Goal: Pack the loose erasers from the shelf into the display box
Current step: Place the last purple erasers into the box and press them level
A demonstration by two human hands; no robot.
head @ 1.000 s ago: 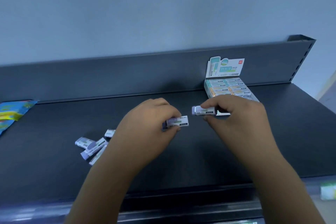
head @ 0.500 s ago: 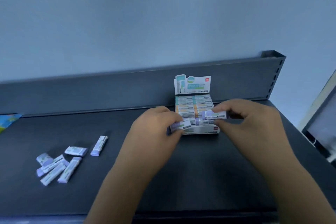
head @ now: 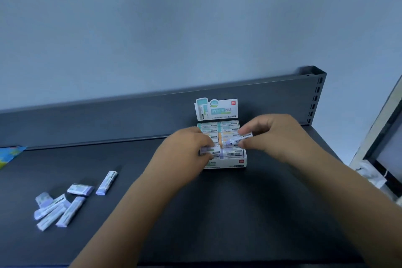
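Observation:
The white display box (head: 236,162) stands on the dark shelf (head: 217,213) against the back panel, with rows of packed erasers inside and a printed card flap (head: 216,109) upright behind. My left hand (head: 187,152) grips a purple-sleeved eraser (head: 210,149) at the box's front left corner. My right hand (head: 280,137) pinches a second eraser (head: 239,139), tilted, just above the box's right column. Several loose erasers (head: 56,206) lie scattered on the shelf at the left.
The shelf's raised back panel (head: 108,119) runs behind the box and ends in a slotted upright (head: 315,98) at the right. A colourful packet (head: 8,154) pokes in at the far left. Beyond the shelf's right end is a dark-framed object (head: 382,148).
Both hands have carried their erasers from in front of the box to it. The left eraser now sits at the front left corner, the right one above the right column. The view shifted right.

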